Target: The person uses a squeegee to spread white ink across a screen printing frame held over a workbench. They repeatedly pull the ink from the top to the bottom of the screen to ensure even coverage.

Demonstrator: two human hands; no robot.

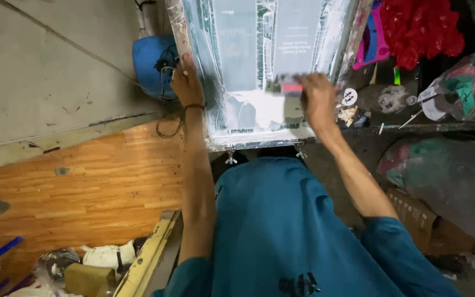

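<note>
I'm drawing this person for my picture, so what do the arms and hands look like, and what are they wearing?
Both arms are bare from the elbows down, long and slim. Short teal-blue sleeves end near the elbows and match the teal shirt, which has a small dark print low down. The left hand has a thin dark band around its wrist. The right hand wears nothing.

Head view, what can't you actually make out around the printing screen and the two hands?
- Printing screen: far end cut off by the top edge.
- Tool under the right hand: blurred and mostly covered by the fingers.
- Left hand: fingertips on the frame's left side, grip unclear.
- Surface beneath the screen: hidden by the frame and blue shirt.
- Cluttered items at right: too jumbled to identify.
</note>
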